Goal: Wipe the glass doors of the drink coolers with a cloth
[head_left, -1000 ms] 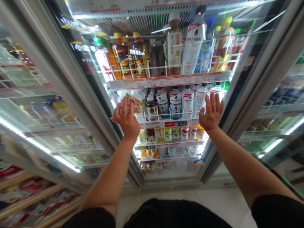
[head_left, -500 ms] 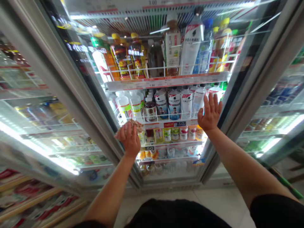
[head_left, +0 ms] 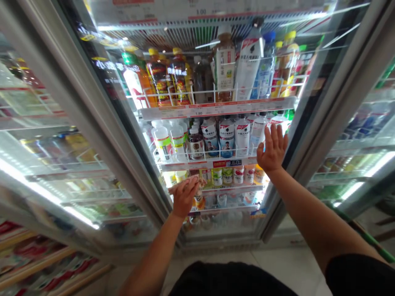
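Observation:
A glass fridge door stands closed before me, with shelves of drinks showing behind it. My left hand presses a crumpled pinkish cloth against the lower part of the glass, fingers over the cloth. Flat on the right side of the pane lies my right hand, its fingers stretched upward and nothing in it. Behind the cloth are the lower shelves with small cups and bottles, partly hidden by it.
Metal door frames border the pane on both sides, with neighbouring fridge doors beyond. Bottles fill the upper shelf and white-labelled bottles the one below. Packaged goods sit on racks at lower left. Pale floor tiles show below.
My left hand has slid the cloth down and to the right across the glass. My right hand has stayed in nearly the same place. The view has tilted slightly.

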`<action>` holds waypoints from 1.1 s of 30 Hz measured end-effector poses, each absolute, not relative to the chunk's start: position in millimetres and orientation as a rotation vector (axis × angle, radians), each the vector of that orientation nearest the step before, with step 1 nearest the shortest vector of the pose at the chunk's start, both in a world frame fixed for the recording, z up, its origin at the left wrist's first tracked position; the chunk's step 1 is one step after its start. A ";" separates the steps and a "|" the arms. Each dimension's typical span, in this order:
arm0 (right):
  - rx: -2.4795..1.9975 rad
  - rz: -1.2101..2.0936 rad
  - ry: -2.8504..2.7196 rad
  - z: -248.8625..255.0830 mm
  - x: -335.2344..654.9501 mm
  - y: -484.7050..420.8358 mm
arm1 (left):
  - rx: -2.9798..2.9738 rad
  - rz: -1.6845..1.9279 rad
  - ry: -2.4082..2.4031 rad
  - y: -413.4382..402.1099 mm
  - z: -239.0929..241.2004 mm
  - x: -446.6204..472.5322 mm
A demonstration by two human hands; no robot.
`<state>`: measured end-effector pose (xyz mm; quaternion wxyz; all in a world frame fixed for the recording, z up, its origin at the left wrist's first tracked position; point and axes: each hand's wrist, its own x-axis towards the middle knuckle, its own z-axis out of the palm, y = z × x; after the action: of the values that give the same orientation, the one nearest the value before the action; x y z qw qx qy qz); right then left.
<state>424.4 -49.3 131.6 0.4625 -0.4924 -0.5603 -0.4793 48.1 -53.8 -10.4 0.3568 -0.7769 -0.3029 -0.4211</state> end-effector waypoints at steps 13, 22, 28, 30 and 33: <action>-1.282 -1.099 -1.381 130.2 424.8 -48.0 | -2.020 -1.175 -0.735 -36.8 43.5 75.1; -1.255 -1.123 -1.376 131.5 423.7 -49.3 | -2.171 -1.093 -0.571 -58.4 9.1 106.6; -1.271 -1.125 -1.370 131.4 423.8 -49.4 | -2.119 -1.176 -0.677 -35.8 40.8 118.5; -1.265 -1.132 -1.376 131.3 423.8 -49.3 | -2.145 -1.173 -0.642 -43.9 26.6 126.0; -1.295 -1.100 -1.379 131.3 423.7 -49.2 | -2.227 -1.115 -0.506 -60.5 1.0 137.2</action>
<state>423.7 -49.2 131.3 0.4587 -0.5259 -0.5599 -0.4467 137.2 -60.5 1.0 0.2955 -0.8371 -0.1902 -0.4193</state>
